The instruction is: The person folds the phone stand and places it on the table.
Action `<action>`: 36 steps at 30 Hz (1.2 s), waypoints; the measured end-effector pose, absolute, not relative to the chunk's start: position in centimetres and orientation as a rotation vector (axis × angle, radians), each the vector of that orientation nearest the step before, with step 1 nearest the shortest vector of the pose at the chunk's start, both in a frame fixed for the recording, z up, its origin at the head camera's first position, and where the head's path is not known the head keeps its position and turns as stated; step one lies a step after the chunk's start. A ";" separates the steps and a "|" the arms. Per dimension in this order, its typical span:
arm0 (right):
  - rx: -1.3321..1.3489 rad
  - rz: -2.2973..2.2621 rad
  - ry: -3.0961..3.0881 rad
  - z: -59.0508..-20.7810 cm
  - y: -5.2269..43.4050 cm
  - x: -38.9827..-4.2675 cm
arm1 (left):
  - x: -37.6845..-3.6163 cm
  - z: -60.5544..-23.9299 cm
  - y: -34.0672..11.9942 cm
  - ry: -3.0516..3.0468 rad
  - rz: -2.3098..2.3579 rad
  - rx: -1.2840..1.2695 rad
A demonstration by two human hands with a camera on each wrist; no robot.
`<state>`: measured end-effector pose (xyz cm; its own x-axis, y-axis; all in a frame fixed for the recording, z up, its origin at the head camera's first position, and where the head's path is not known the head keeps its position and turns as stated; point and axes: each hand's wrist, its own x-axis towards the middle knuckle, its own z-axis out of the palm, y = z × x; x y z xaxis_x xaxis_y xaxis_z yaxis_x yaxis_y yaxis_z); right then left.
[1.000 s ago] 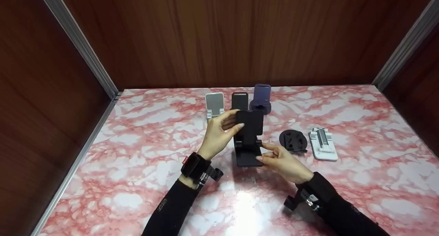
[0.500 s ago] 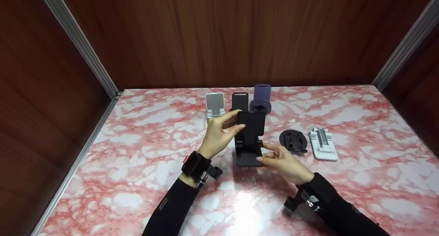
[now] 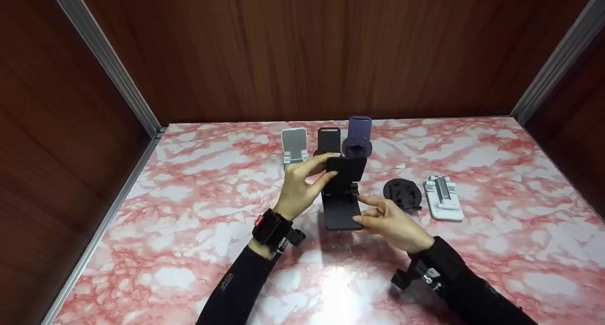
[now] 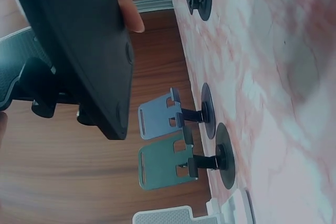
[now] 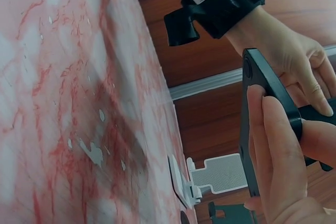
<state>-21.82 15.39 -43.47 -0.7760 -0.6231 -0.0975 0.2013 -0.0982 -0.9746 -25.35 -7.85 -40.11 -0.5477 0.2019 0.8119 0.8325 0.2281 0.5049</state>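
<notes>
- Black phone stand (image 3: 339, 200): unfolded, raised above the table (image 3: 189, 249).
- Left hand (image 3: 302, 185): pinching its upper plate (image 3: 349, 166).
- Right hand (image 3: 392, 225): pinching the edge of its base (image 3: 341, 216).
- Purple stand (image 3: 359, 129): upright behind it, beside a dark stand (image 3: 329, 138).

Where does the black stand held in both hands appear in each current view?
Head: the held black stand is just below and right of centre.
Left wrist: upper left, cut off by the frame.
Right wrist: right side, partly covered.
Shared landmark: the upright white stand, visible in all three.
</notes>
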 end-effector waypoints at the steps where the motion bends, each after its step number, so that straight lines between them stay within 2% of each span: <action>1: -0.470 -1.922 1.624 -43.5 15.4 -21.8 | -25.3 -40.1 -7.9 -1.893 -1.330 -0.958; 12: -0.534 -1.885 1.706 -43.3 15.9 -22.2 | -25.0 -40.2 -7.8 -1.836 -1.208 -1.041; 23: -0.449 -1.943 1.527 -42.1 16.4 -22.4 | -24.7 -40.9 -7.6 -1.827 -1.156 -1.103; 30: -0.410 -1.981 1.511 -41.7 16.7 -22.7 | -24.6 -41.4 -7.2 -1.810 -0.976 -1.213; 36: -0.492 -2.062 1.362 -42.0 16.9 -23.0 | -24.6 -42.1 -7.3 -1.784 -0.831 -1.265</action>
<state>-23.02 16.93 -42.00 -0.7440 -0.6677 -0.0251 0.2851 -0.2832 -0.9157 -24.55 -7.34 -42.08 -0.1994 0.4435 0.8738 0.9542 0.2908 0.0702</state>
